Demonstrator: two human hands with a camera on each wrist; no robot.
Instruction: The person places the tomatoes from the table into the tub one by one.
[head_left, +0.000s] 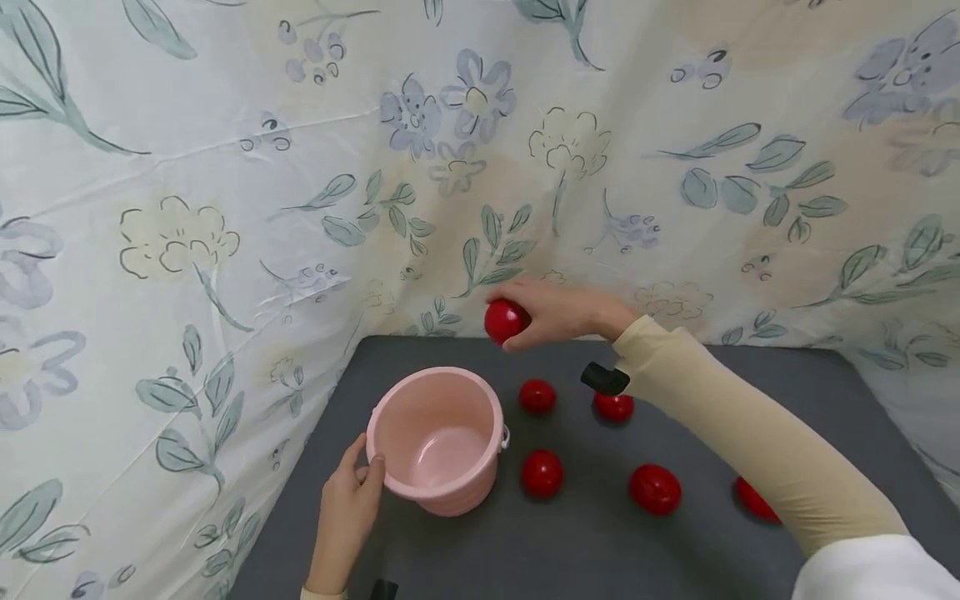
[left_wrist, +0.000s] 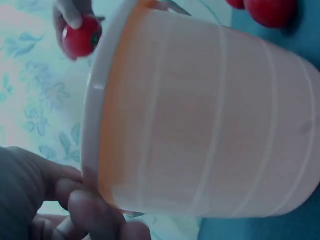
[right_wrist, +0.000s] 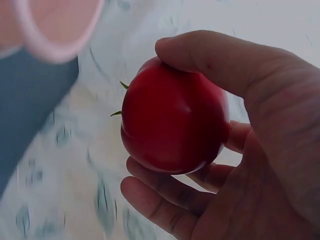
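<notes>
A pink bucket (head_left: 461,492) stands upright on the dark table, its inside bare in the head view. My left hand (head_left: 351,504) pinches the bucket's rim on the left side, the thumb over the edge. Up beyond the bucket's far right rim, my right hand (head_left: 558,312) holds a red tomato (right_wrist: 175,117) in the air between thumb and fingers. Green stem tips poke out from the tomato's far side in the right wrist view. The left wrist view shows the bucket's ribbed wall (left_wrist: 185,115) close up, with the held tomato (left_wrist: 80,37) past its rim.
Several more tomatoes lie on the dark table (head_left: 570,550) right of the bucket, the closest being one tomato (head_left: 542,473) beside its wall. Another tomato (head_left: 756,500) is partly hidden under the right forearm. Floral cloth (head_left: 450,167) hangs behind and left of the table.
</notes>
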